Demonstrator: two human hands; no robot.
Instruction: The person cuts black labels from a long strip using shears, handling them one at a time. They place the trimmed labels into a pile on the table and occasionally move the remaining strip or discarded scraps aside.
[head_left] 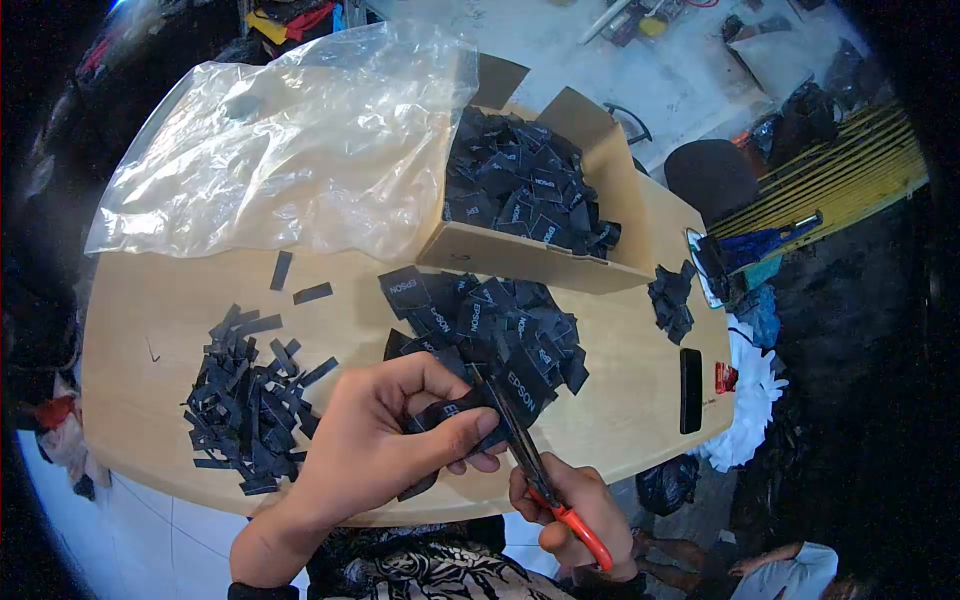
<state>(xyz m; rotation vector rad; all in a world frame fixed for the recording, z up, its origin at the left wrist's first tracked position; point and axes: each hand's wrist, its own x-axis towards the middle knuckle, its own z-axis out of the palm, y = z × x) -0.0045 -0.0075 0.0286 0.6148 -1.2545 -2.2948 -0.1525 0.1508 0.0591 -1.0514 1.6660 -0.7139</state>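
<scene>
My left hand [395,435] pinches a black fabric label strip [455,408] with white EPSON lettering between thumb and fingers. In my right hand [575,515] are scissors [525,450] with red handles, their blades reaching up across the strip just right of my left thumb. A pile of black EPSON labels [480,315] lies on the table right beyond my hands, overlapped by the scissor tips in this view. To the left of my left hand is a heap of narrow black offcuts [250,410]. My left palm hides part of the strip.
A cardboard box [540,262] full of black labels stands at the back of the table [140,350]. Clear plastic sheeting [290,150] covers the back left. At right lie a small label pile [672,300], a black phone [691,390] and a red packet [726,377]. Another person [790,572] is at lower right.
</scene>
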